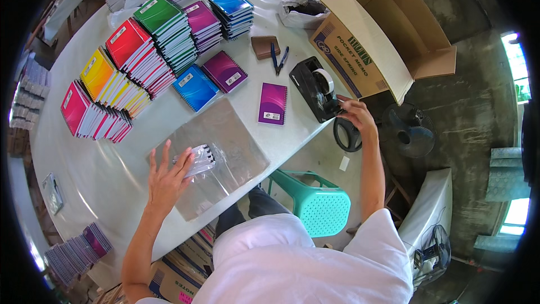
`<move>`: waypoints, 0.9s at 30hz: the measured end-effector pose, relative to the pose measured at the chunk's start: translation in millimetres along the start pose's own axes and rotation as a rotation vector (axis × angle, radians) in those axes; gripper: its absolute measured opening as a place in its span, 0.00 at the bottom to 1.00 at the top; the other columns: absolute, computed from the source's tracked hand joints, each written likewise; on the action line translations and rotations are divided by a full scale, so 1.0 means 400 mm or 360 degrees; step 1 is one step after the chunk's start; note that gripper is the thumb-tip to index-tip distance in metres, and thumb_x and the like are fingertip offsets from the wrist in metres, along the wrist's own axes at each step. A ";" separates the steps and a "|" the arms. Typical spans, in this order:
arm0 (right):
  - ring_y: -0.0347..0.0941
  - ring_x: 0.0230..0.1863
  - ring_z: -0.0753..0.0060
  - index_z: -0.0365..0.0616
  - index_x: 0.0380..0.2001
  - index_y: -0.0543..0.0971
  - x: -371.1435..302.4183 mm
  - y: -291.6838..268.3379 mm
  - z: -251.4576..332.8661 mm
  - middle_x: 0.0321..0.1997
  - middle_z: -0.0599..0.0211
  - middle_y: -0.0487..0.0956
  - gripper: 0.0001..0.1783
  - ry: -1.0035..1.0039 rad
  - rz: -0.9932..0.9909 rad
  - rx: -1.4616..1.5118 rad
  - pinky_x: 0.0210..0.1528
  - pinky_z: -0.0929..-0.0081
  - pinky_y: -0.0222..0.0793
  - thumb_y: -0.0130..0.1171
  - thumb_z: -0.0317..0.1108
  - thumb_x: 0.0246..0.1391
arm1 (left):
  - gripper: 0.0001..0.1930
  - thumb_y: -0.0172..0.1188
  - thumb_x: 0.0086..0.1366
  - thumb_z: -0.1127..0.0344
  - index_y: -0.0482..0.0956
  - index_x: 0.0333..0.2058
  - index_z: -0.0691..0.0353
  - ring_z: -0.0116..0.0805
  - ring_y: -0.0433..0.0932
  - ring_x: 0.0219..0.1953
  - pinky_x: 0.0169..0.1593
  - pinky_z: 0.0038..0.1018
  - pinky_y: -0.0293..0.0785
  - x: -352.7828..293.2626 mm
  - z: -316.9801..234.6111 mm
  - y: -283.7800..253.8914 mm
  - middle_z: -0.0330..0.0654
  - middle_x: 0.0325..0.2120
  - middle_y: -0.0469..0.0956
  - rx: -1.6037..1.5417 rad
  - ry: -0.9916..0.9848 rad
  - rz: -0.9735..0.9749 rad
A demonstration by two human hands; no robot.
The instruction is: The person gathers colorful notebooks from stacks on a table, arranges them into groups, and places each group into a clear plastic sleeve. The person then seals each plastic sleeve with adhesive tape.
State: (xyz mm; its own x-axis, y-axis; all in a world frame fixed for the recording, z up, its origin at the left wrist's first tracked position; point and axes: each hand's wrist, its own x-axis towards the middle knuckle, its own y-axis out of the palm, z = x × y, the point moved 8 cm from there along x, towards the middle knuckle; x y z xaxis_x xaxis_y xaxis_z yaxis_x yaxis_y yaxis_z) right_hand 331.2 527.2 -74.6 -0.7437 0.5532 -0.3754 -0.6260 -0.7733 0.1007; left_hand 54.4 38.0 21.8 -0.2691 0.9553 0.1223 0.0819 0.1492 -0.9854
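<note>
My left hand (167, 179) has its fingers spread, the tips pressing on a small clear-wrapped bundle (202, 159) with dark spiral binding along its edge. That bundle lies on a greyish rectangular sheet (239, 135) near the table's front edge. On the right, my right hand (358, 115) pinches at the front end of a black tape dispenser (310, 87); the strip of tape between the fingers is hardly visible. A roll of tape (323, 81) sits in the dispenser. One purple spiral notebook (272, 103) lies flat between the sheet and the dispenser.
Stacks of pink, yellow, red (129, 42), green (160, 17), purple and blue notebooks (230, 5) cover the far left. Blue-handled pliers (277, 59) and a brown wallet (265, 47) lie behind the dispenser. An opened cardboard box (360, 50) stands right; a green stool (320, 205) is below the edge.
</note>
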 end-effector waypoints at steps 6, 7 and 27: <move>0.68 0.56 0.65 0.41 0.22 0.80 -0.112 -0.062 -0.076 0.61 0.55 0.67 0.09 -0.0346 -0.0608 -0.0610 0.58 0.63 0.64 0.69 0.34 0.42 | 0.39 0.71 0.42 0.64 0.71 0.58 0.49 0.49 0.54 0.68 0.65 0.59 0.47 -0.003 -0.004 -0.008 0.27 0.61 0.66 0.0024 -0.0011 -0.0030; 0.69 0.53 0.66 0.42 0.22 0.82 -0.133 -0.064 -0.020 0.57 0.58 0.70 0.08 -0.0504 -0.0828 -0.1392 0.52 0.64 0.65 0.69 0.34 0.42 | 0.39 0.71 0.43 0.64 0.71 0.58 0.49 0.49 0.54 0.68 0.66 0.59 0.47 -0.006 0.000 -0.010 0.27 0.61 0.65 0.0048 -0.0002 -0.0048; 0.53 0.12 0.85 0.35 0.24 0.77 -0.289 1.079 -0.173 0.13 0.76 0.65 0.15 0.0402 -0.0234 0.0111 0.15 0.81 0.43 0.67 0.37 0.51 | 0.33 0.66 0.53 0.55 0.71 0.58 0.51 0.46 0.52 0.68 0.66 0.54 0.49 -0.029 0.015 -0.007 0.30 0.61 0.65 -0.0052 0.0008 -0.0115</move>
State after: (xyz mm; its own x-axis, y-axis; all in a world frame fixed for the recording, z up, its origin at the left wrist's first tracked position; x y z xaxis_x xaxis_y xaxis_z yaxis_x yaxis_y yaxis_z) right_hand 163.2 108.0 -51.3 -0.5674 0.5562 -0.6072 -0.7438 -0.6626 0.0881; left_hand 51.6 24.9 22.2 -0.2709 0.9429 0.1937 0.0940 0.2262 -0.9695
